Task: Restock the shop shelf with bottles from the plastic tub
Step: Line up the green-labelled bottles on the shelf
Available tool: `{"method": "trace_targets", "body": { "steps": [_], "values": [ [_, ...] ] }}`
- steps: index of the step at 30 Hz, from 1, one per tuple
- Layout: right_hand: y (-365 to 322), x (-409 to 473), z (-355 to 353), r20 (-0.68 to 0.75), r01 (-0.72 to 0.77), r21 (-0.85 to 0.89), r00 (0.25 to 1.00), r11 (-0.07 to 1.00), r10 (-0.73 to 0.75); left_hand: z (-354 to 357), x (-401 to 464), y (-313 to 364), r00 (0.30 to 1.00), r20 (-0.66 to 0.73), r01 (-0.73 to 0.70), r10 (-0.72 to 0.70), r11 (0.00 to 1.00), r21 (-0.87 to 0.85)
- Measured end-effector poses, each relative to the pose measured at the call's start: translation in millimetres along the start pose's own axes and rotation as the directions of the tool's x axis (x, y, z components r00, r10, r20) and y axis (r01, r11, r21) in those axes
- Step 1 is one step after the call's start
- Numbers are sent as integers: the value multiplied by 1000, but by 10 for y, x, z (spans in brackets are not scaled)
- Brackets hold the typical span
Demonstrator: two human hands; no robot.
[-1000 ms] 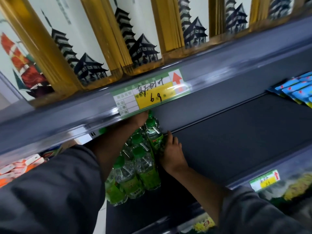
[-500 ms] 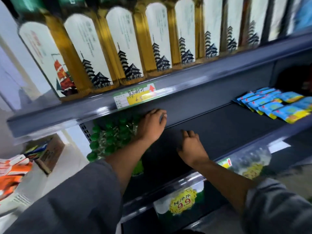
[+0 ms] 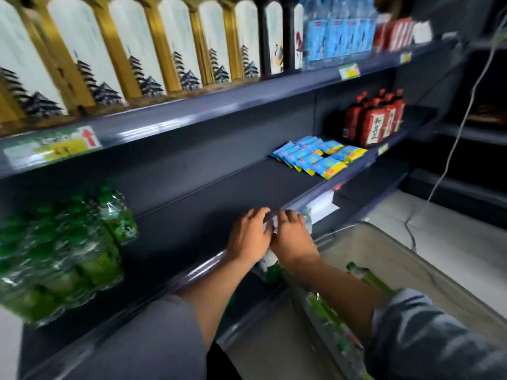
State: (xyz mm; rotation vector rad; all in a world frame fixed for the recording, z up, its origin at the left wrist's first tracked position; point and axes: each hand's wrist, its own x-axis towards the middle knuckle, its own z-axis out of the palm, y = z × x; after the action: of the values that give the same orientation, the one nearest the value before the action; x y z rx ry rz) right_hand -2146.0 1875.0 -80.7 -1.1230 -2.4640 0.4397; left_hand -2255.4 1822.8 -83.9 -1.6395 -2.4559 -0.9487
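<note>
1. On the left of the shelf (image 3: 208, 212) we see the green-capped bottles (image 3: 63, 253) already stocked, packed upright in a block against the end. New ones belong just beside them, on the bare dark deck.
2. Our left hand (image 3: 251, 237) hovers at the shelf's front lip, fingers loosely spread and, as far as the blur lets us judge, holding nothing.
3. Our right hand (image 3: 292, 239) sits touching beside it, fingers likewise relaxed; whether they touch anything beneath we cannot tell.
4. Low on the right the plastic tub (image 3: 428, 272) holds more bottles, one lying bottle (image 3: 369, 279) uppermost.
5. We judge the next reach goes down there: take bottles by the body, stand them upright, labels forward.
</note>
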Motion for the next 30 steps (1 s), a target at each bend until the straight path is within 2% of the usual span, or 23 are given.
{"method": "trace_targets", "body": {
  "steps": [4,9,13,19,22,24,28,30],
  "values": [
    [710,-241,-25,34,-110,-62,993,992,112,575,-109,512,991,135,-15,17,1000,-15],
    [1407,-539,-159,86,-287,-70,953,955,292,1183,-188,825,970,240,-16,27,999,-46],
    [1854,-689,-158,117,-370,-90,918,925,379,1620,-252,955,917,397,56,-27,997,-62],
    [2360,-766,54,163,-474,-116,858,873,488,2170,-336,987,845,526,83,-97,995,50],
    [2558,-745,211,210,-517,-131,819,846,533,2477,-355,961,797,584,157,-150,987,40],
    [2675,-713,321,244,-533,-155,795,832,555,2693,-363,948,783,597,186,-177,981,48],
    [2814,-613,489,266,-501,-267,783,823,562,2988,-374,933,822,522,200,-227,974,109],
    [2843,-545,542,264,-472,-325,787,819,558,3071,-341,937,819,510,204,-262,964,168]
  ]
}}
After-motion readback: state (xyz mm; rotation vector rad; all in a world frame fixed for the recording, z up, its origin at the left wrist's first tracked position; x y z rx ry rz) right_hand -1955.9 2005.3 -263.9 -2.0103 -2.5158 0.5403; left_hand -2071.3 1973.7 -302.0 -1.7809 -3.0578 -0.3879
